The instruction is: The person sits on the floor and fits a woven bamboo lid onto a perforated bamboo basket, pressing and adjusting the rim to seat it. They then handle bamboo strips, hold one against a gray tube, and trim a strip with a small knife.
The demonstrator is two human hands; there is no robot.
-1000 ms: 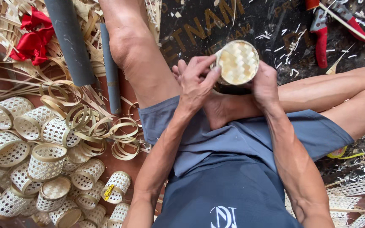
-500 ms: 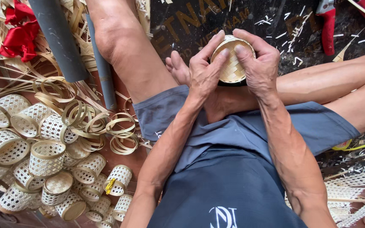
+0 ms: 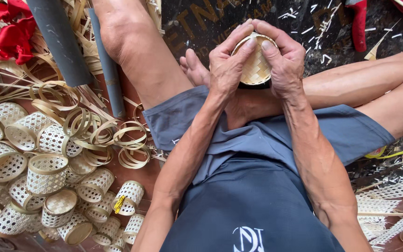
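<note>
Hands (image 3: pixel 227 65) (image 3: pixel 285 63) clasp round, pale woven bamboo disc (image 3: pixel 255 70), thumbs pressing.

Round woven disc (image 3: pixel 256 67) sits at 12 o'clock, clamped between left hand (image 3: pixel 226 65) at its 9 and right hand (image 3: pixel 285 63) at its 3, above the crossed legs. Pile of woven baskets (image 3: pixel 38 182) at 8 o'clock on the floor. Loose bamboo rings (image 3: pixel 117 140) between baskets and left thigh. Two tubes (image 3: pixel 59 39) at 10-11 o'clock. Woven mesh strips (image 3: pixel 388 196) at 4 o'clock.

Round woven bamboo disc (image 3: pixel 256 65), upright
</note>
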